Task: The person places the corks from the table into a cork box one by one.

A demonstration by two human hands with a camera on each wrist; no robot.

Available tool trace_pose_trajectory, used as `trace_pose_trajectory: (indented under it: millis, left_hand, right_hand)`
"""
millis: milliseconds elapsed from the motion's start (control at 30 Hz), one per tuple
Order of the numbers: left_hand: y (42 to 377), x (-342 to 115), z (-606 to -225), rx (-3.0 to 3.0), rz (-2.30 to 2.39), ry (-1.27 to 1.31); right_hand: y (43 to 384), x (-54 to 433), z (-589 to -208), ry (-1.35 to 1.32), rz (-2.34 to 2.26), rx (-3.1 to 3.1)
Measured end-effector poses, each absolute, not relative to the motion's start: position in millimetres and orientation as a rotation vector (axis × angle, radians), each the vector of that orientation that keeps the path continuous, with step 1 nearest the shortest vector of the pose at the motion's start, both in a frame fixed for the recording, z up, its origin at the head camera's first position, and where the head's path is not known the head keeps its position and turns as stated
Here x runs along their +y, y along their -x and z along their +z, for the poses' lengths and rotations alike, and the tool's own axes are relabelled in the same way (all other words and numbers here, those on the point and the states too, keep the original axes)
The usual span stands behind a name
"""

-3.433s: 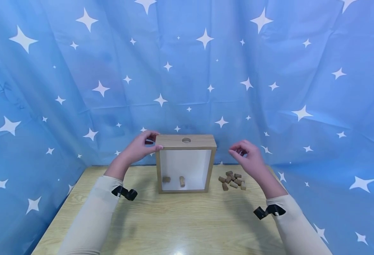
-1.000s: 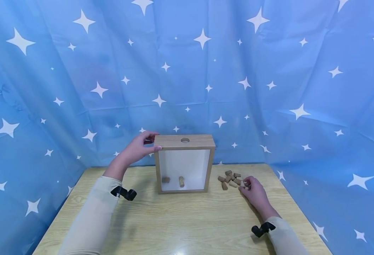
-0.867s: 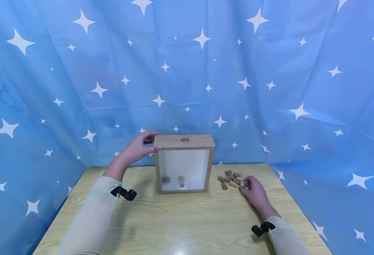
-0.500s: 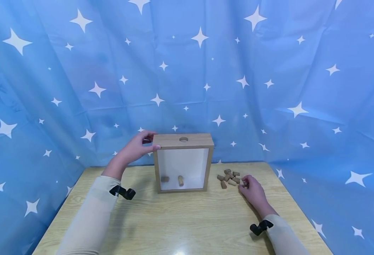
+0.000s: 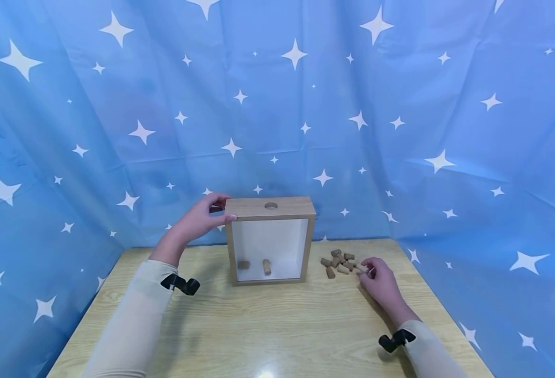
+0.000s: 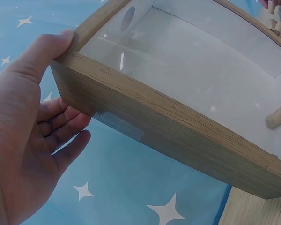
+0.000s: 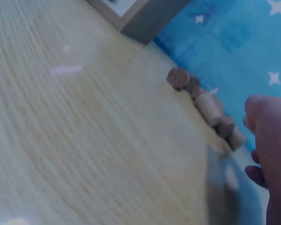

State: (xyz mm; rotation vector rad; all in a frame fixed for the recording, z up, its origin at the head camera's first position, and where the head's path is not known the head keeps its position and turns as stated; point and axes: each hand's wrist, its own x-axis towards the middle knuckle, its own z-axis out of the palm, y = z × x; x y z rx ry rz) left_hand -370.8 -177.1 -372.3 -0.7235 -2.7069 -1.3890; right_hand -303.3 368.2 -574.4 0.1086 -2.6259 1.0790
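A shallow wooden box [image 5: 270, 210] with a clear front and a round hole in its top stands upright on the table. My left hand [image 5: 200, 216] grips its upper left corner, thumb on the front edge and fingers behind, as the left wrist view also shows [image 6: 42, 93]. Two corks lie inside at the bottom, one of them a pale upright cork [image 5: 266, 267]. Right of the box is a loose pile of corks [image 5: 337, 261]. At the pile's right end my right hand [image 5: 380, 278] pinches a cork [image 5: 362, 268] between thumb and fingers.
The wooden table [image 5: 268, 325] ends just behind the box and the pile, where a blue curtain [image 5: 277, 105] with white stars hangs. Black wrist cameras sit on both sleeves, such as the right one [image 5: 397, 340].
My right hand has come down from the air beside the box to the corks, and just now shifts slightly right there with a cork. The left hand keeps its hold on the box.
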Motion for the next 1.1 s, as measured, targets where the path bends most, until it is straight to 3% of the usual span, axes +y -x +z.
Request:
trace_pose_trajectory:
  millis: [667, 1100]
  left_hand:
    - [369, -178, -370, -2.692, -1.407, 0.733]
    - [370, -177, -372, -2.687, -1.439, 0.737]
  right_hand:
    - [307, 331, -481, -0.227, 1.153, -2.367]
    - [316, 296, -411, -0.468, 1.061, -2.185]
